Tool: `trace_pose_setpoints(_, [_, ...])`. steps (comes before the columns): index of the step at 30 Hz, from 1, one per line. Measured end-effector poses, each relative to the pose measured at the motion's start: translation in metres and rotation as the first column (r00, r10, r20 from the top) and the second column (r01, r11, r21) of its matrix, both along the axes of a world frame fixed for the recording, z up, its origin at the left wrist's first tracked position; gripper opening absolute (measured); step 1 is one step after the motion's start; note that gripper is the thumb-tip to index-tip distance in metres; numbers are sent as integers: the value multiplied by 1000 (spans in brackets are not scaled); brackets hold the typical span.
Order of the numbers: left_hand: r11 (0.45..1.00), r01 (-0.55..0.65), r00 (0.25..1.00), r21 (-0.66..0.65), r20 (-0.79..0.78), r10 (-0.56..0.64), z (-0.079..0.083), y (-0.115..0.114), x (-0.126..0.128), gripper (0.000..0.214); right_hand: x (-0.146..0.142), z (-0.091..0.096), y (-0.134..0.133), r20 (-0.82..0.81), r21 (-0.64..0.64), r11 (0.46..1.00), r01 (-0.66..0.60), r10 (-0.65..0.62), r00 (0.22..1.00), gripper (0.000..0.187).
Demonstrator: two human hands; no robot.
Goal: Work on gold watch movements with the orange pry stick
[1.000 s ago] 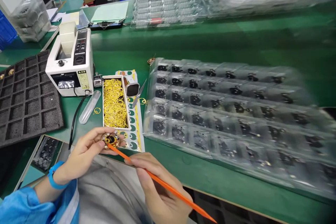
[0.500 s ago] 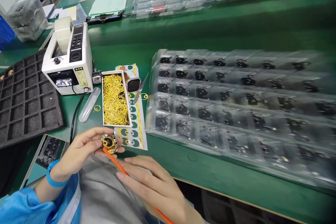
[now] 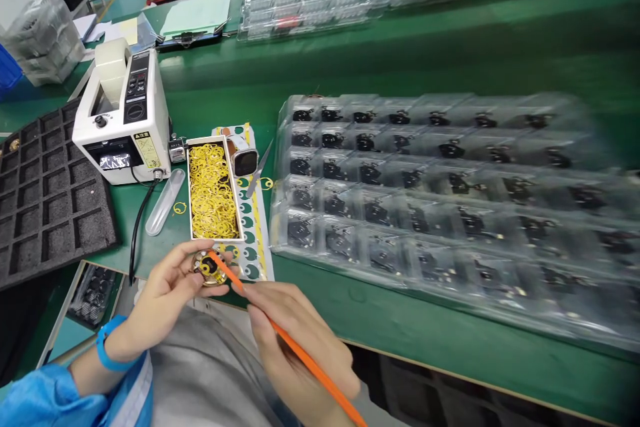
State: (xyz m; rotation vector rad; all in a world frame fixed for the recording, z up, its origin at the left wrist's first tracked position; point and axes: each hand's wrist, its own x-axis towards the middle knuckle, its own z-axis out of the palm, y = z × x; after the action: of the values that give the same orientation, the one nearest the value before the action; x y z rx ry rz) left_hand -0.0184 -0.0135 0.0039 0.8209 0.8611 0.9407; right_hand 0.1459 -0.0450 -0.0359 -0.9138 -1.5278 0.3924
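Nearer than the box (image 3: 233, 188), an orange stick (image 3: 311, 361) is pinched in the right fingers (image 3: 285, 310), its tip at a round part (image 3: 207, 273) held by the rim in half-closed left fingers (image 3: 184, 288). The part could be scratched by a slip, the box's yellow rings (image 3: 213, 187) spilled by a knock.

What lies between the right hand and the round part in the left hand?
In the head view, the front end of the orange stick spans the stretch from the right hand to the round part.
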Motion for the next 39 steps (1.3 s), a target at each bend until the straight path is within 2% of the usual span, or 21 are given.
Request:
trace_pose_setpoints(4, [998,-56,998,-12,-1,56,-1,0,8,30,-10,-6,-1,68,54,996,64,-68,995,37])
trace_pose_setpoints(8, [992,-123,991,-31,-54,121,1,1,13,35,-15,-11,-2,246,173,979,108,-150,958,28])
trace_pose_setpoints(12, [990,-140,982,-21,-134,136,0,3,13,35,-14,-8,-1,451,244,969,44,-154,879,31])
trace_pose_setpoints(16, [989,-132,986,-70,-111,124,-5,5,9,34,-6,-3,2,522,206,978,-27,-86,849,30])
trace_pose_setpoints(19, [983,-132,988,-129,-96,121,-7,8,6,36,3,0,1,386,141,990,-30,-27,922,30])
trace_pose_setpoints(22, [980,-136,986,-143,-118,119,-8,9,5,41,9,1,-4,90,18,1000,-2,0,996,29])
trace_pose_setpoints(24, [984,-114,987,-140,-128,96,-8,9,4,42,10,0,-8,-114,-73,997,29,-37,993,32])
trace_pose_setpoints(26, [987,-94,987,-130,-143,75,-9,8,3,40,9,-1,-12,-248,-145,985,94,-128,960,39])
trace_pose_setpoints(28, [990,-81,985,-117,-164,61,-10,8,3,38,8,-2,-15,-298,-196,972,127,-183,937,41])
trace_pose_setpoints(29, [991,-76,983,-109,-173,57,-10,7,3,37,7,-2,-16,-295,-210,972,108,-169,941,40])
trace_pose_setpoints(34, [993,-97,973,-73,-217,79,-11,8,6,32,6,2,-20,-206,-223,974,-50,3,979,32])
trace_pose_setpoints(36, [992,-110,968,-61,-233,94,-12,7,8,29,2,6,-19,-91,-216,976,-19,-1,996,26])
trace_pose_setpoints(39, [993,-121,957,1,-265,117,-11,4,10,20,-7,11,-14,219,-144,983,112,-79,972,15])
